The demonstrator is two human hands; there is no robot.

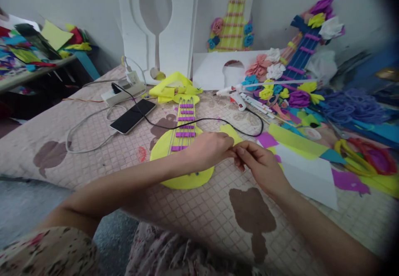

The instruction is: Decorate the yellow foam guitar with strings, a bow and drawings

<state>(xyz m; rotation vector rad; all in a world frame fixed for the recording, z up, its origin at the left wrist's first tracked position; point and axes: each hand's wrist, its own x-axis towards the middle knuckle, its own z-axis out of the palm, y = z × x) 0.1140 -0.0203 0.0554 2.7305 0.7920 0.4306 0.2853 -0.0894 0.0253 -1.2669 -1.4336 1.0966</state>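
Observation:
Above the table, my left hand [212, 148] and my right hand [262, 164] meet at their fingertips, both closed in a pinch. What lies between the fingers is too small or hidden to make out. A piece of yellow paper [230, 132] shows right behind the fingertips; whether it is held or lies on the table I cannot tell. Under my left wrist lies a yellow paper guitar [187, 179] with purple bars across its neck and thin grey strings. My left hand and forearm cover part of its body.
A black cable crosses the guitar's neck to a white glue gun [238, 98]. A phone [133, 116] and power strip [123, 93] sit left. White sheet [311, 176], scissors [355, 159] and paper scraps lie right. Behind stand a white cut-out board [177, 39] and a flowered blue guitar [302, 57].

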